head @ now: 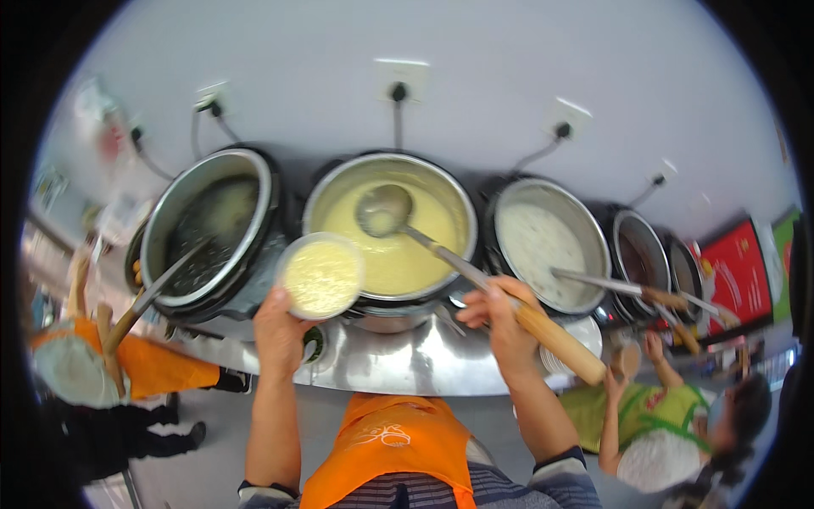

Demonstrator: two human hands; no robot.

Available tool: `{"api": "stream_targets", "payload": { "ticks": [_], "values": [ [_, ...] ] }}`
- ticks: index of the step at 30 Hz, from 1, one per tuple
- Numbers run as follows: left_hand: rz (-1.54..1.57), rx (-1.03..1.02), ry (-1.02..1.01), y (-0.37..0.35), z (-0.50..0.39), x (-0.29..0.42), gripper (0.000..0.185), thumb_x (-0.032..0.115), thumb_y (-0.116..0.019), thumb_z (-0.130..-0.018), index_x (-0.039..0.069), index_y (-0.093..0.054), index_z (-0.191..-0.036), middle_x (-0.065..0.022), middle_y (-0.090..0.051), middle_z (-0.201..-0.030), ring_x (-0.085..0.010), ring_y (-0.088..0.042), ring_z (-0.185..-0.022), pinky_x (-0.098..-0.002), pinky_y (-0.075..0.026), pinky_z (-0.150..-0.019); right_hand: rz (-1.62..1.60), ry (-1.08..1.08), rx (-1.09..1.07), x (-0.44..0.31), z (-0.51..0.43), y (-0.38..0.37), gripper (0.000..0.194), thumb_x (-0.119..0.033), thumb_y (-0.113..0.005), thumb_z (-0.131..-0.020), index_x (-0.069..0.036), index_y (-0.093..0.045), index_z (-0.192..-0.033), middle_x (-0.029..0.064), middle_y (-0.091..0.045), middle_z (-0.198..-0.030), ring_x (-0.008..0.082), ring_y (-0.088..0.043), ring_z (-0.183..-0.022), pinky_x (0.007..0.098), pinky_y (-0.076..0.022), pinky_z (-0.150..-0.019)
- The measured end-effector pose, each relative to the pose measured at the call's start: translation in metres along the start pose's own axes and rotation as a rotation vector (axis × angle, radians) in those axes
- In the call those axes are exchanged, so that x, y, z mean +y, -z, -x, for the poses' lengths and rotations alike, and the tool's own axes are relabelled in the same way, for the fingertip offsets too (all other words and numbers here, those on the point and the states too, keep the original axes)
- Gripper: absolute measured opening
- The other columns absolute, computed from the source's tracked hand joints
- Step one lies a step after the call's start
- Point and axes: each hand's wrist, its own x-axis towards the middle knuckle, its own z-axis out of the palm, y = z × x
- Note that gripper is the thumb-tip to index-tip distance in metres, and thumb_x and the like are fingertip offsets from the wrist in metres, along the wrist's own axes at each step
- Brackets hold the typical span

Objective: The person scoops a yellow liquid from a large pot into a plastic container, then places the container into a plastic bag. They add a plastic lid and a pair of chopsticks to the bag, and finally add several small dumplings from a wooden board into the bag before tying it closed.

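My left hand (278, 327) holds a round plastic container (321, 276) filled with yellow porridge, at the front left of the middle pot. In my right hand (505, 312) is the wooden handle of a metal ladle (385, 210). The ladle's bowl is over the yellow porridge (413, 261) in the large pot (470, 219), with a little yellow liquid in it. Whether the bowl touches the porridge, I cannot tell.
A pot of dark liquid (210, 223) with a ladle is on the left; a pot of whitish porridge (540, 235) and further pots stand right. Stacked plates (585, 340) lie near my right forearm. Co-workers stand at both sides.
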Motion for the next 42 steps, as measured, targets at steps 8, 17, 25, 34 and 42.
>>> {"api": "stream_targets", "payload": {
  "ticks": [8,17,25,34,42],
  "values": [
    [0.037,0.117,-0.019,0.013,0.037,-0.017,0.049,0.038,-0.05,-0.098,0.003,-0.048,-0.133,-0.0129,-0.059,-0.128,-0.0277,-0.064,-0.111,-0.0452,-0.059,-0.081,-0.175,-0.265,-0.069,0.013,-0.005,0.001,0.036,-0.017,-0.06,-0.097,0.002,-0.048,-0.126,0.0133,-0.067,-0.087,0.0154,-0.066,-0.06,0.0247,-0.0515,-0.049],
    [0.087,0.07,0.031,0.017,0.079,-0.05,0.056,0.037,-0.05,-0.098,-0.004,-0.046,-0.136,-0.0158,-0.054,-0.133,-0.0282,-0.056,-0.121,-0.0408,-0.047,-0.101,-0.26,-0.329,-0.156,0.029,0.02,0.028,0.057,-0.019,-0.063,-0.096,0.003,-0.032,-0.139,0.0103,-0.066,-0.085,0.0138,-0.065,-0.059,0.0223,-0.0503,-0.048],
    [0.044,-0.017,0.076,0.007,0.094,-0.072,0.066,0.045,-0.057,-0.093,-0.005,-0.047,-0.135,-0.0152,-0.054,-0.132,-0.0277,-0.056,-0.12,-0.0402,-0.043,-0.103,-0.131,-0.455,-0.072,0.037,0.072,0.054,0.037,-0.017,-0.06,-0.097,0.004,-0.048,-0.125,0.0125,-0.068,-0.082,0.016,-0.065,-0.057,0.0238,-0.0492,-0.046],
    [-0.026,-0.368,0.178,0.022,0.096,-0.099,0.07,0.04,-0.062,-0.089,-0.009,-0.047,-0.136,-0.0144,-0.058,-0.129,-0.0239,-0.057,-0.117,-0.0356,-0.044,-0.102,0.002,-0.61,0.412,0.1,0.203,0.093,0.037,-0.012,-0.057,-0.098,0.002,-0.047,-0.131,0.0156,-0.069,-0.085,0.019,-0.066,-0.056,0.0262,-0.0495,-0.045],
    [-0.096,-0.573,0.273,0.02,0.098,-0.121,0.063,0.036,-0.061,-0.091,-0.007,-0.051,-0.137,-0.012,-0.06,-0.128,-0.0192,-0.056,-0.116,-0.0322,-0.043,-0.101,0.153,-0.789,0.71,0.15,0.332,0.111,0.034,-0.014,-0.055,-0.098,0.006,-0.051,-0.126,0.0161,-0.069,-0.083,0.0188,-0.066,-0.055,0.0274,-0.0504,-0.045]
  ]
}}
